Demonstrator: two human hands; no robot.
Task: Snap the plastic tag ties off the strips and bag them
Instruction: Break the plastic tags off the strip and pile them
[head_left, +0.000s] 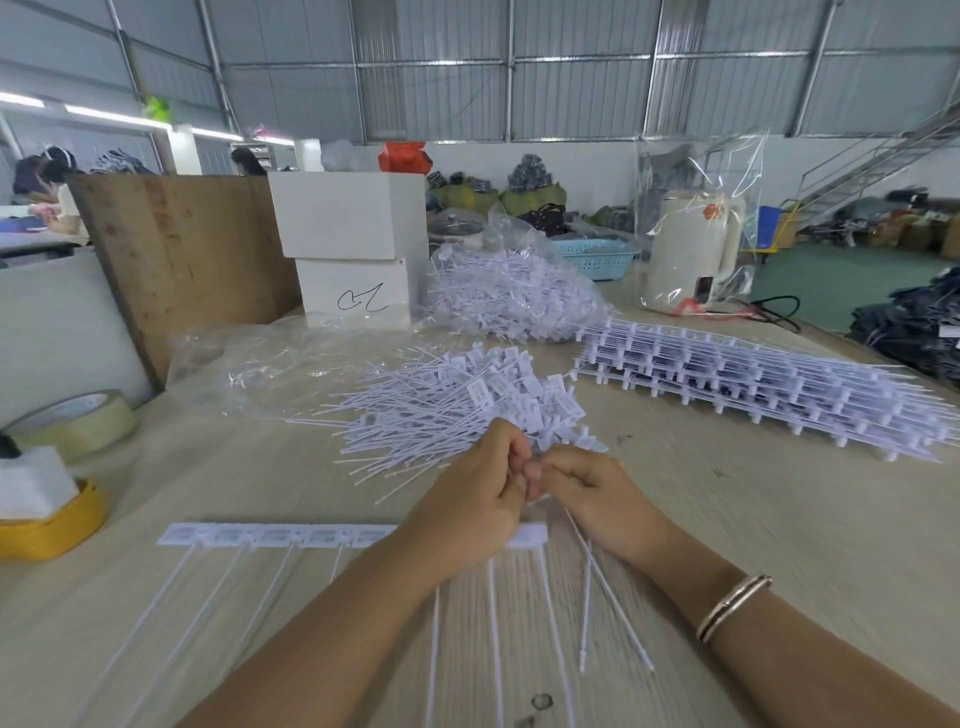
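Your left hand (475, 499) and right hand (587, 493) both pinch tight on one white plastic tag tie (597, 577). Right under your grip lies the long white plastic strip (270, 535). Just past it sits the loose white tie pile (441, 410).

Both hands meet over a white strip (270, 535) lying across the wooden worktop (779, 519), its thin tails running toward the person. The left hand (467, 499) curls its fingers over the strip's right part; the right hand (587, 488), with a bracelet (732, 605) on its wrist, pinches two loose ties (608, 592) whose tails slant down to the right. Just beyond the hands lies a heap of loose ties (441, 410), partly on clear plastic film (249, 358). Farther back sits a filled clear bag (514, 296). A stack of strips (753, 384) lies to the right. Tape rolls (72, 421) sit at the left edge, white boxes (353, 234) and a bagged kettle (691, 249) behind.
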